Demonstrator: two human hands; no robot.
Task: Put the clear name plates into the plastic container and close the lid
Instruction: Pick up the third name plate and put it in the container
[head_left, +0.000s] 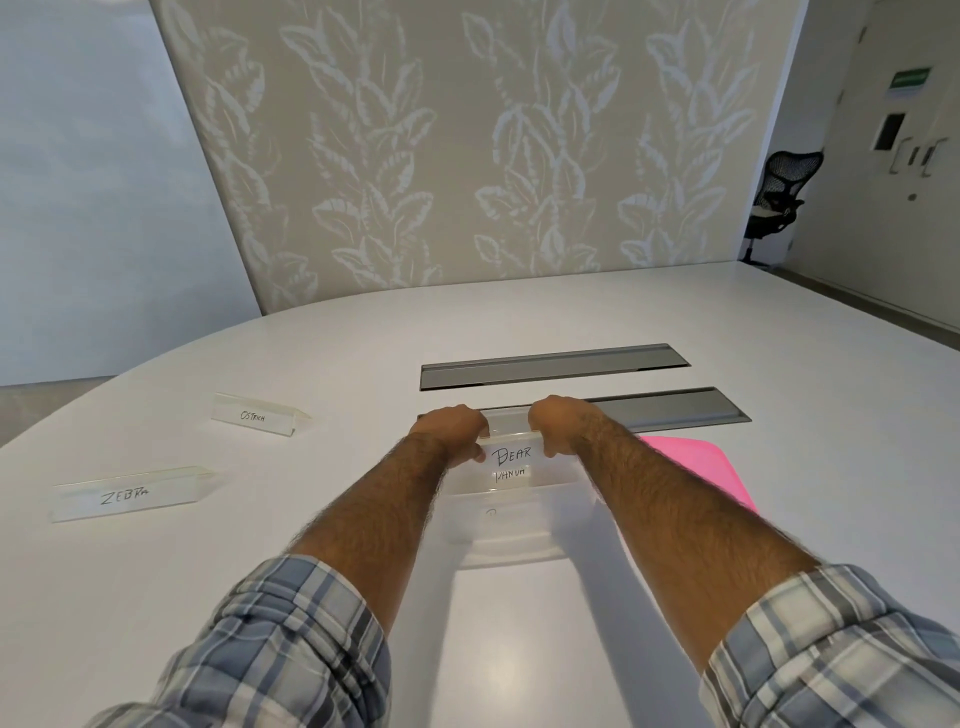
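Your left hand (453, 427) and right hand (560, 420) are both curled shut around the ends of a clear acrylic name plate with "BEAR" handwritten on it (511, 453), 1 hand per end, knuckles facing up. You hold that long, 3-sided bar just over the open top of the clear, rounded-corner plastic container (506, 535), which sits on the smooth white surface (322, 364) between your forearms. A 2nd plate showing "PANDA" (510, 475) already lies inside the container, directly beneath the one you grip; whether the 2 touch is not clear. The container's glossy pink plastic lid (698, 470) lies flat on the surface just beside the container, partly hidden by your right forearm.

To your left, 2 more transparent prism-shaped plates rest on the surface, well apart from the container: the one lettered "OSTRICH" (254, 414) farther away, and the one lettered "ZEBRA" (127, 493) nearer you. Past your hands, 2 long grey metal cable-slot covers (550, 366) sit recessed in the surface. Your plaid sleeves (291, 644) are rolled up.
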